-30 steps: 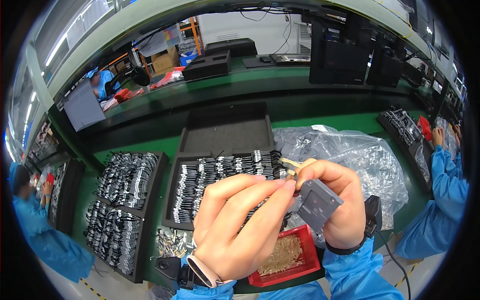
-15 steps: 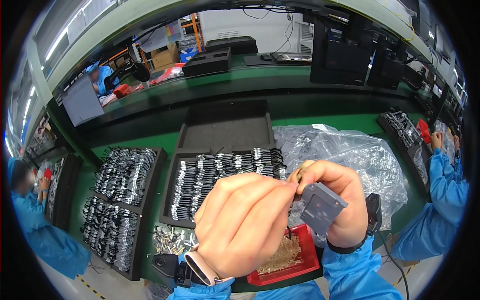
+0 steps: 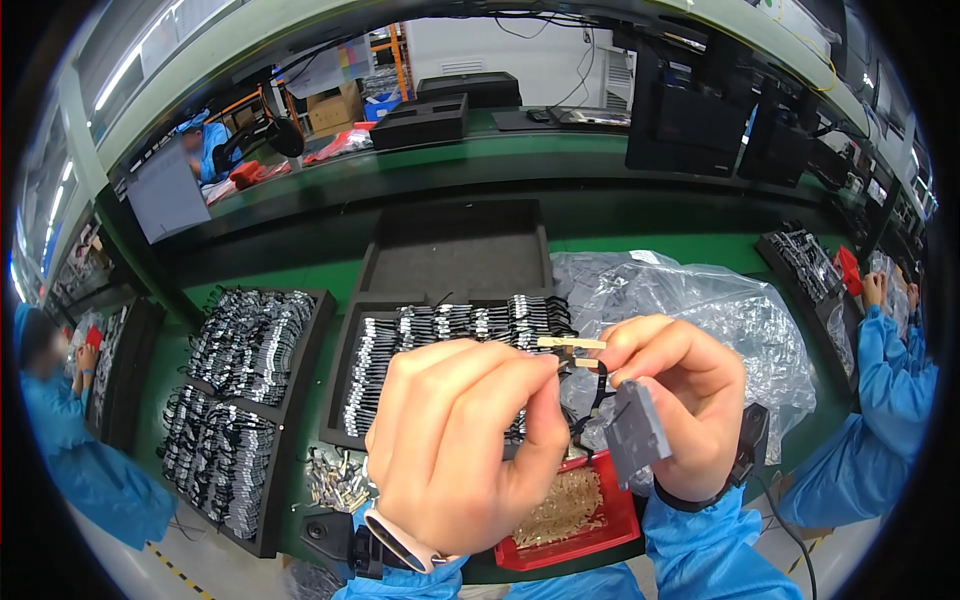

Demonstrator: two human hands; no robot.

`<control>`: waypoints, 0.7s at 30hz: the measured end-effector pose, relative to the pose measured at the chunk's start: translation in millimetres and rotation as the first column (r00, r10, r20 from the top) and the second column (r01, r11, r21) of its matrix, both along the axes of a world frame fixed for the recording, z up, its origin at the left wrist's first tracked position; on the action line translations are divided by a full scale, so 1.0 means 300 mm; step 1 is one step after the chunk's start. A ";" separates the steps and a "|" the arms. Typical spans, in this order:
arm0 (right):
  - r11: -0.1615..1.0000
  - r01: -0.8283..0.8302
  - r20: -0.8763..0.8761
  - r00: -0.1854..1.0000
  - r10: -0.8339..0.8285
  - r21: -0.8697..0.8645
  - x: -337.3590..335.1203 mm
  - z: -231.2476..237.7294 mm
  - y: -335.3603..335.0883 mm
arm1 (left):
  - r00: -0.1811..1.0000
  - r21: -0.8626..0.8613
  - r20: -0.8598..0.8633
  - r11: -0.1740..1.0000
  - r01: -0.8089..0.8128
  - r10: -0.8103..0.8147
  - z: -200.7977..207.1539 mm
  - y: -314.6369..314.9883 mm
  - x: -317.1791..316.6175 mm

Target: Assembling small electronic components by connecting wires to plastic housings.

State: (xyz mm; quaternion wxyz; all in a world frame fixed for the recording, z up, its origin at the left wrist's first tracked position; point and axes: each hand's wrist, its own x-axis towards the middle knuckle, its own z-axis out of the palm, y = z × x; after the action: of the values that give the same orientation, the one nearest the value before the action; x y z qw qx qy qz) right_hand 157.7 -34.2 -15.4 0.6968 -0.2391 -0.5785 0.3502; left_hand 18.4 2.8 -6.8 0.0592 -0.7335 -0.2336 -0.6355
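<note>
In front of my chest, my left hand [image 3: 465,430] pinches the end of a small black cable assembly [image 3: 603,385] that has flat beige strips [image 3: 575,343] at its top. My right hand [image 3: 695,395] is closed, its thumb and forefinger on the other side of the strips. A flat grey plastic piece [image 3: 637,435] with a recessed face is also in my right hand, jutting out below the thumb. The contact points of the fingertips are partly hidden. Under both hands stands a red tray [image 3: 622,510] of small beige pieces.
Behind my hands lies a black foam tray [image 3: 330,420] with rows of cable assemblies. Another filled tray [image 3: 290,440] is at left. Loose small parts [image 3: 338,480] lie beside my left wrist. Clear plastic bags [image 3: 720,310] cover the right side. Co-workers' blue sleeves [image 3: 870,380] appear at right.
My hands have drawn slightly apart, bringing the beige strips and black cable into view between them. The grey piece has turned, showing a narrower face.
</note>
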 end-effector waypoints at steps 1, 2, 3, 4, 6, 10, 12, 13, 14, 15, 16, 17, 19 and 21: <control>1.000 0.008 -0.005 1.000 -0.008 0.002 -0.006 0.002 -0.003 | 1.000 0.000 0.000 1.000 -0.003 0.003 0.001 -0.006 -0.002; 1.000 0.015 -0.011 1.000 -0.015 0.004 -0.010 0.003 -0.006 | 1.000 0.004 -0.013 1.000 -0.006 0.006 0.003 -0.013 -0.002; 1.000 0.015 -0.009 1.000 -0.015 0.003 -0.011 0.000 -0.004 | 1.000 0.006 -0.026 1.000 -0.008 0.008 0.000 -0.015 0.000; 0.999 0.046 0.026 0.999 -0.047 0.027 -0.011 -0.004 -0.002 | 1.000 0.004 -0.024 1.000 -0.008 0.009 -0.002 -0.015 0.000; 0.996 0.077 0.062 0.995 -0.080 0.052 -0.011 -0.007 -0.002 | 0.997 -0.011 -0.071 1.000 -0.003 0.002 -0.003 -0.014 0.003; 0.978 0.167 0.144 0.972 -0.184 0.127 -0.016 -0.007 -0.002 | 0.997 -0.043 -0.066 0.999 0.023 -0.026 -0.005 -0.019 0.008; 0.970 0.195 0.164 0.962 -0.218 0.145 -0.017 -0.007 -0.001 | 0.998 -0.043 -0.048 0.998 0.042 -0.044 -0.005 -0.017 0.010; 0.961 0.214 0.176 0.954 -0.244 0.173 -0.015 -0.006 -0.002 | 0.997 -0.041 -0.030 0.997 0.064 -0.065 -0.004 -0.017 0.012; 0.952 0.232 0.188 0.944 -0.270 0.201 -0.014 -0.004 -0.003 | 0.997 -0.041 -0.029 0.997 0.064 -0.065 -0.003 -0.019 0.012; 0.952 0.232 0.188 0.944 -0.270 0.201 -0.014 -0.006 -0.002 | 0.996 -0.067 -0.014 0.994 0.083 -0.084 -0.002 -0.021 0.012; 0.948 0.238 0.187 0.942 -0.278 0.210 -0.015 -0.008 -0.002 | 0.995 -0.093 0.001 0.990 0.102 -0.102 -0.002 -0.023 0.012; 0.945 0.244 0.185 0.940 -0.286 0.220 -0.015 -0.009 -0.002 | 0.995 -0.093 0.001 0.991 0.100 -0.101 -0.002 -0.022 0.011; 0.942 0.248 0.182 0.939 -0.291 0.226 -0.014 -0.013 0.000 | 0.988 -0.112 0.024 0.982 0.152 -0.150 -0.003 -0.019 0.009; 0.940 0.251 0.178 0.939 -0.294 0.232 -0.013 -0.016 0.002 | 0.986 -0.107 0.032 0.980 0.168 -0.166 -0.005 -0.014 0.006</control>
State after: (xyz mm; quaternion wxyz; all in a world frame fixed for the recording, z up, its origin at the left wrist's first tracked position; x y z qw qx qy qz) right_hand 153.8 -33.6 -20.2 0.6946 -0.2795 -0.6431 0.1608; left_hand 20.4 -1.4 -8.2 -0.0374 -0.7453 -0.2065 -0.6328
